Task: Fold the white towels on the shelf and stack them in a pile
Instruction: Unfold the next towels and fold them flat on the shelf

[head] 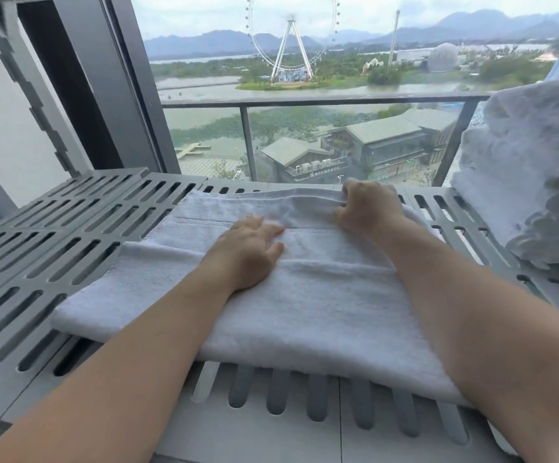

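- The fingers [350, 195] of the right hand [368, 212] are curled tight. They pinch a bunched fold of cloth at the far edge of the white towel [321, 305]. The knuckles face up, and the forearm reaches in from the lower right across the towel's right part.
- The fingers [266, 230] of the left hand [248, 253] are straight and a little spread. They lie palm-down on the cloth, pressing it and holding nothing. The fingertips are blurred. This forearm comes in from the lower left.
- The towel lies flat under both hands on a grey slotted shelf [54, 248]. The left fingers rest near its middle. The right fingers are at its far edge, beyond and to the right of the left ones.
- The towel's long side seems to run left to right across the shelf, with the near edge slanting down toward the right.
- A woven band runs the same way just past the left fingertips. A soft fold ridge crosses the towel beside the left thumb.
- A pile of towels [532, 182] stands on the shelf to the right of the right fingers, well apart from them.
- Beyond the right fingers is a window with a railing [305, 102].
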